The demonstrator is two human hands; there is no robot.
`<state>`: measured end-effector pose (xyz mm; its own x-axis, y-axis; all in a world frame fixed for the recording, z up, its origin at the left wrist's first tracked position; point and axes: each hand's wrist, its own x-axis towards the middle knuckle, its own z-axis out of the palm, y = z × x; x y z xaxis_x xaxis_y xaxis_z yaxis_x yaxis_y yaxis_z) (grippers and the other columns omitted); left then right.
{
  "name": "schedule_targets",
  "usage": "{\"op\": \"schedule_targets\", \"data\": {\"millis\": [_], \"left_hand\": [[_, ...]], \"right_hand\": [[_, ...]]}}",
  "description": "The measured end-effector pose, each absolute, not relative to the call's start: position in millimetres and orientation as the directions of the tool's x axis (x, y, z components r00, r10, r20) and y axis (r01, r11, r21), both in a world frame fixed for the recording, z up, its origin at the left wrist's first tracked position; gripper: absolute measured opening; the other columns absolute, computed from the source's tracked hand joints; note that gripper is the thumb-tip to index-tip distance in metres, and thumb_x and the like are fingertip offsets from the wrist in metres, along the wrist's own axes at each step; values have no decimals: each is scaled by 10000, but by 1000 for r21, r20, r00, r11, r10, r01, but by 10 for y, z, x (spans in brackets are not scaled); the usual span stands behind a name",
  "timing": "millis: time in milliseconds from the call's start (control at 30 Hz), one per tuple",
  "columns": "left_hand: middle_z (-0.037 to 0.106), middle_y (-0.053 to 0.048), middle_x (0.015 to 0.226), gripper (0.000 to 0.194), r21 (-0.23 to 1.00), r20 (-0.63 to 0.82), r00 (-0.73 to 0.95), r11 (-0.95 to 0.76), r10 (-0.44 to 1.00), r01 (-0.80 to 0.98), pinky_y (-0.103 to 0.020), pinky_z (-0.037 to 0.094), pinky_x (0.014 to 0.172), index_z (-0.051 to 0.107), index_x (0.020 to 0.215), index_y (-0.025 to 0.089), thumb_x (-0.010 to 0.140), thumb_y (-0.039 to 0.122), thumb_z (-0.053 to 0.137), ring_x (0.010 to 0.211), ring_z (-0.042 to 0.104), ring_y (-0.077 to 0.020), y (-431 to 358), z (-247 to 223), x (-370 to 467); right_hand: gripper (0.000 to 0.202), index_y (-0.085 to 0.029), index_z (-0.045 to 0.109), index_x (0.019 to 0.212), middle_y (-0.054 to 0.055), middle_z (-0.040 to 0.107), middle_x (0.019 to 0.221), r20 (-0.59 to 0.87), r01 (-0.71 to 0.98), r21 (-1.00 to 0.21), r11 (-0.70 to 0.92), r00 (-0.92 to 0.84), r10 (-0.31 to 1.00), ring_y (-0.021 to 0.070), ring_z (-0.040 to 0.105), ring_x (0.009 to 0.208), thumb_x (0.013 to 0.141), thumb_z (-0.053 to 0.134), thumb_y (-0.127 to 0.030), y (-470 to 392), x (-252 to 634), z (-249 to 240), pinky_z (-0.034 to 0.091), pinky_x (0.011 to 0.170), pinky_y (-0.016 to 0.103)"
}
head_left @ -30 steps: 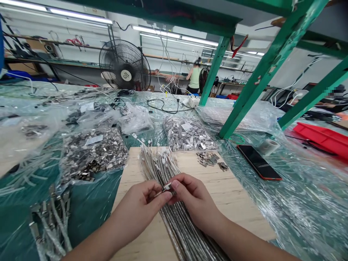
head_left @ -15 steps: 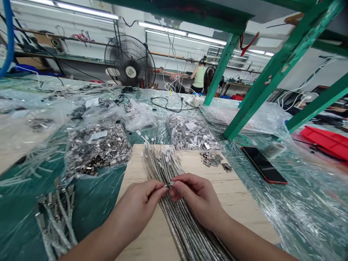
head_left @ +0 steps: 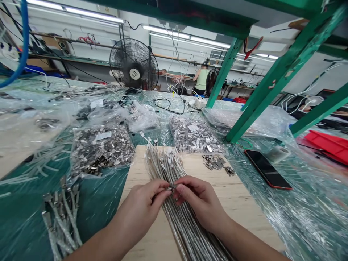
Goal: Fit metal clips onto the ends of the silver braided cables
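Two bare hands meet over a bundle of braided cables (head_left: 187, 224); the left grip (head_left: 137, 210) and right grip (head_left: 202, 204) are both pinched closed, thumb to finger, on one small metal piece (head_left: 170, 188) between their fingertips; whether it is joined to a cable is hidden. Beyond the grip, one bag of metal parts (head_left: 116, 148) lies to the left and another, a bag of silvery pieces (head_left: 187, 139), straight ahead; each bears one white label, too small to read; the large black fan (head_left: 134, 65) behind them has a pale hub with a dark mark, also unreadable. Under the grip is one wooden board (head_left: 241, 206) on the tabletop; loose metal plates (head_left: 214, 162) lie on it, ahead and right, too overlapped to count, like the cables. Right of the grip are one dark-screened phone (head_left: 268, 169), one clear roll (head_left: 278, 154) and one red tray (head_left: 328, 145); three sloping green struts (head_left: 261, 83) block part of the view there; left of the grip lies a cluster of short braided leads (head_left: 63, 224); far beyond, one person (head_left: 201, 79) wears a pale green top.
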<state>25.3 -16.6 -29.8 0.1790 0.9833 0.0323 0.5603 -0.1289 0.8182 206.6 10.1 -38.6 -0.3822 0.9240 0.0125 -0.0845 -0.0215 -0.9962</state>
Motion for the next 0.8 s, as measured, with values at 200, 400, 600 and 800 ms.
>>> {"op": "schedule_targets", "data": {"millis": [200,400,600,800], "left_hand": [[716,69,877,187,786,28,210,-152,977,599,-207,417,667,659,971,292,937,328,479,798,649,-128,-191,-256,245],[706,70,858,206,822,35,234,-161,972,546,-203,411,606,658,1024,302,936,327,473,721,624,-115,-220,-230,265],[677,30,791,243,842,25,236,-148,971,519,-217,409,578,672,989,263,941,330,442,674,599,-135,-229,-222,293],[682,-10,784,261,868,-25,233,-94,972,487,-225,425,573,670,978,227,929,345,443,697,614,-162,-250,-226,304]], "right_hand": [[221,-163,683,903,23,665,703,-31,-75,-995,-69,-414,910,127,600,651,843,665,-375,127,2073,-392,511,623,232],[231,-161,679,896,14,657,673,-41,-85,-993,-83,-403,914,122,592,624,806,705,-373,121,2061,-386,503,612,231],[211,-160,675,902,5,638,646,-30,-57,-997,-59,-414,910,123,575,613,810,698,-349,123,2060,-387,484,605,233],[140,-170,668,886,11,619,691,22,56,-997,53,-448,894,140,556,655,846,652,-303,79,2074,-380,445,613,247]]}}
